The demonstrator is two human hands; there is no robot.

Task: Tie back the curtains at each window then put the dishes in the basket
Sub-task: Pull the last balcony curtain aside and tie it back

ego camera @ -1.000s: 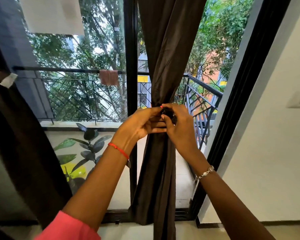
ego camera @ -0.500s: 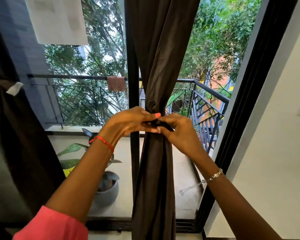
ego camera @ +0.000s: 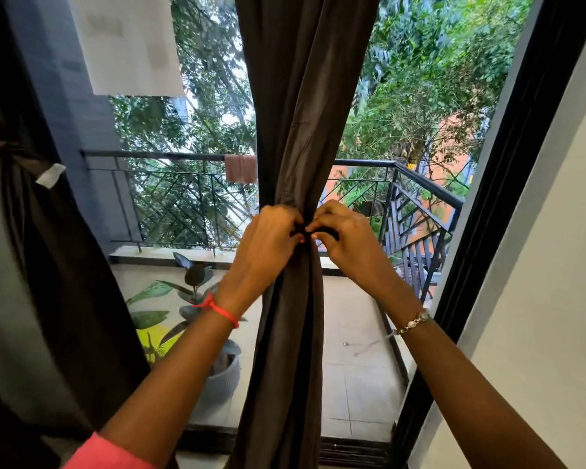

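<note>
A dark brown curtain (ego camera: 298, 113) hangs down the middle of the glass door, gathered into a narrow waist at hand height. A black tie (ego camera: 300, 229) runs round that waist. My left hand (ego camera: 268, 242) pinches one end of the tie and my right hand (ego camera: 344, 235) pinches the other, fingertips nearly meeting in front of the curtain. A second dark curtain (ego camera: 48, 265) at the left is gathered with a tie-back (ego camera: 10, 154) that has a white tag. No dishes or basket are in view.
Behind the glass lies a tiled balcony with a black metal railing (ego camera: 420, 184), a cloth over the rail (ego camera: 241, 168) and a potted plant (ego camera: 197, 292). A black door frame (ego camera: 508, 198) and a white wall (ego camera: 555, 299) stand at the right.
Both hands have stayed at the curtain's waist working the black tie; their fingers have curled tighter and drawn together. The view has tilted up slightly and moved closer.
</note>
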